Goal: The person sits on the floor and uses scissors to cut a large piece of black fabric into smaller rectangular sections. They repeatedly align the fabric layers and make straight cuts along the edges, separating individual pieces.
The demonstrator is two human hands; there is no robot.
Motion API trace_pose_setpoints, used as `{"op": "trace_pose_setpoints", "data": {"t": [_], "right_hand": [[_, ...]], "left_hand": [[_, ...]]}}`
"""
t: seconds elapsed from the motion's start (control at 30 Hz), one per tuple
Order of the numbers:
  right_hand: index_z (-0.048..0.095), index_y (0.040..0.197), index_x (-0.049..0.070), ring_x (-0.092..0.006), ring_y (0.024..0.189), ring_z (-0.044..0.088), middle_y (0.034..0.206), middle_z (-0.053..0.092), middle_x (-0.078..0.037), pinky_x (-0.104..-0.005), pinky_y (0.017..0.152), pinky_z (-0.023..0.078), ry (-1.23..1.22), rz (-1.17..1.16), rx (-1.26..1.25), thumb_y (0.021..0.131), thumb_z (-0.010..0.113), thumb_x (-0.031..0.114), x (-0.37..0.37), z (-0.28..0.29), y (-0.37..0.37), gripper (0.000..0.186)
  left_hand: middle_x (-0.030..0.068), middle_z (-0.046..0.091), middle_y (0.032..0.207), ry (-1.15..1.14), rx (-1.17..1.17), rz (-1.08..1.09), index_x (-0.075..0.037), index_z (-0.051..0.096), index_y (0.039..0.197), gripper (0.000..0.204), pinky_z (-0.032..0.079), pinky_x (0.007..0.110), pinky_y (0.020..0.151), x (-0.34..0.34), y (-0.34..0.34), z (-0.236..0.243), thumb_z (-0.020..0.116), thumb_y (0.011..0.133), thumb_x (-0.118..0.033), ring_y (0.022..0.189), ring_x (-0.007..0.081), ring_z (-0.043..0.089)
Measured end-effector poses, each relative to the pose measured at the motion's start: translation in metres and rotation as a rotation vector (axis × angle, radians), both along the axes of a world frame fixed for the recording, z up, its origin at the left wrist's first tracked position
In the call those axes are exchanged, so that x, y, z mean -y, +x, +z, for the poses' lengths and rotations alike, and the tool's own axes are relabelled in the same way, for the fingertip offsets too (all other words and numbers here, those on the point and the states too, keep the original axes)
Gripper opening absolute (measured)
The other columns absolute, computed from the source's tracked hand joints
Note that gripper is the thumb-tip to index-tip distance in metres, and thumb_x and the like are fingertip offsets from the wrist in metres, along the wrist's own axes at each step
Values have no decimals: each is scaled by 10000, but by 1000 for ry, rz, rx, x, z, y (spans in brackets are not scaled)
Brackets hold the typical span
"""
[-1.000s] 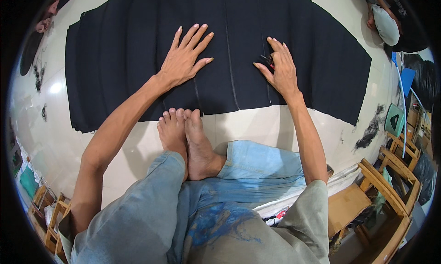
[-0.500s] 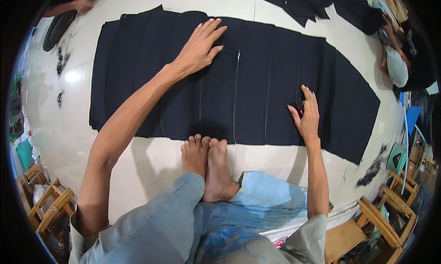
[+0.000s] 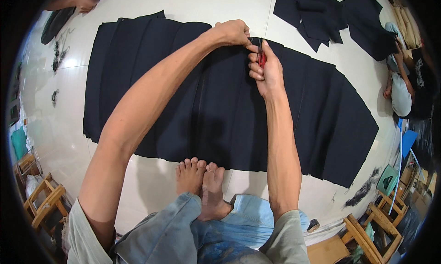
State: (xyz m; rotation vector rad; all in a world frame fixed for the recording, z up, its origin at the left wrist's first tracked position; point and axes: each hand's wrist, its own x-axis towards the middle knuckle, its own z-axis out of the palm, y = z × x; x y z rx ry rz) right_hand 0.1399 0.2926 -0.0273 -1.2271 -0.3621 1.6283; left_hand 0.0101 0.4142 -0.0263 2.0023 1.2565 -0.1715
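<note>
A long spread of black fabric panels (image 3: 337,126) lies on the pale tiled floor, with lengthwise folds or seams across it. My left hand (image 3: 232,33) is closed on the fabric's far edge near the middle, fingertips pinched at the cloth. Just right of it, my right hand (image 3: 268,70) is closed round a small red and black cutting tool (image 3: 261,57), its dark tip at that same edge. Whether the tip touches the cloth is unclear. My bare feet (image 3: 193,176) are at the fabric's near edge.
More cut black pieces (image 3: 317,16) lie beyond, at upper right. Another person (image 3: 399,98) sits at the right edge; another person's hand (image 3: 87,1) shows at upper left. Wooden frames (image 3: 372,232) and a cardboard sheet (image 3: 321,250) are at lower right, wooden frames (image 3: 46,202) at lower left.
My left hand has gone from spread flat to pinched on the far edge. My right hand has moved up and leftward with the tool to meet it. The view has shifted.
</note>
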Motion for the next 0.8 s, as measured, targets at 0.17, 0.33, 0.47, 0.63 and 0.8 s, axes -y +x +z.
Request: {"op": "trace_pose_setpoints", "data": {"t": [0.17,0.33,0.47,0.63,0.8], "right_hand": [[619,965,5,-27,404,293,620,481,31,-195,348,211,-5,47,-184,1055,454,386,-12,-11,5,425],[622,962,1,-19,391,281,576,453,43,-195,343,203,-35,75,-128,1051,458,379,-12,-8,2,422],[625,984,-11,-15,392,269,593,434,45,-184,340,201,-73,97,-117,1056,450,364,-13,-8,4,420],[620,971,-6,-15,394,274,586,444,43,-189,348,198,-65,100,-112,1057,437,364,-15,-9,3,422],[618,964,4,-17,397,280,583,447,41,-192,352,197,-68,101,-132,1053,441,358,-18,-11,4,405]], "left_hand": [[55,663,842,-93,456,147,-29,677,916,272,440,328,808,6,-23,-8,784,834,-265,825,156,581],[88,708,923,-135,540,227,-15,722,1044,261,456,307,874,11,-26,-16,734,886,-222,897,164,626],[99,727,948,-113,534,228,-31,737,1068,281,463,307,924,14,-26,-13,732,894,-251,926,176,654],[98,732,947,-96,546,238,-44,743,1043,258,464,308,930,15,-28,-14,726,898,-257,921,176,659],[99,732,941,-79,564,216,-37,740,1037,243,466,317,944,16,-28,-17,714,900,-236,924,177,664]]}}
